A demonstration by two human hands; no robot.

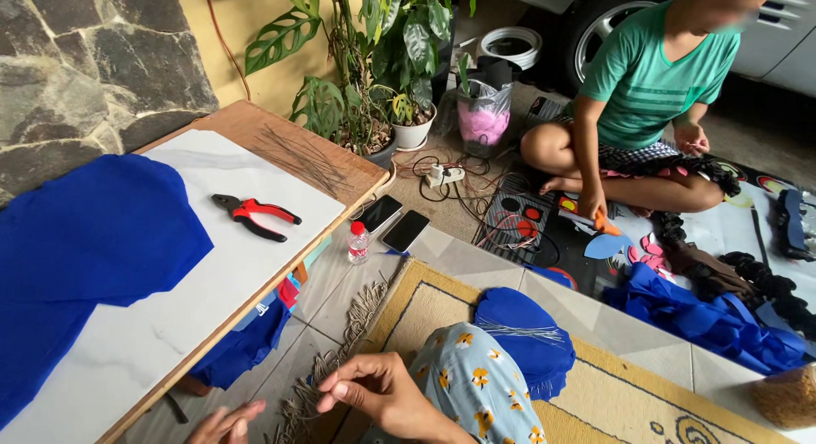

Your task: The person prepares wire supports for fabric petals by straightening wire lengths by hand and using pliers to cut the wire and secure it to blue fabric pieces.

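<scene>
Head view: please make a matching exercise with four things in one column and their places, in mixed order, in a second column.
Things:
1. pliers with red handles
2. small bottle with red cap
3. blue cloth piece with thin wires on it
4. white power strip

Places:
A. on the floor near the potted plants
B. on the white board
C. on the rug, beside the flowered knee
D. on the floor tiles beside two phones

Pairs: 1-B, 2-D, 3-C, 4-A

Seeing open tile floor (340, 299) just beyond my fingers (340, 391); low table edge (255, 304) blocking leftward, rug fringe (357, 316) lying beside fingertips, bottle (359, 242) and phones (391, 221) standing farther ahead.
</scene>
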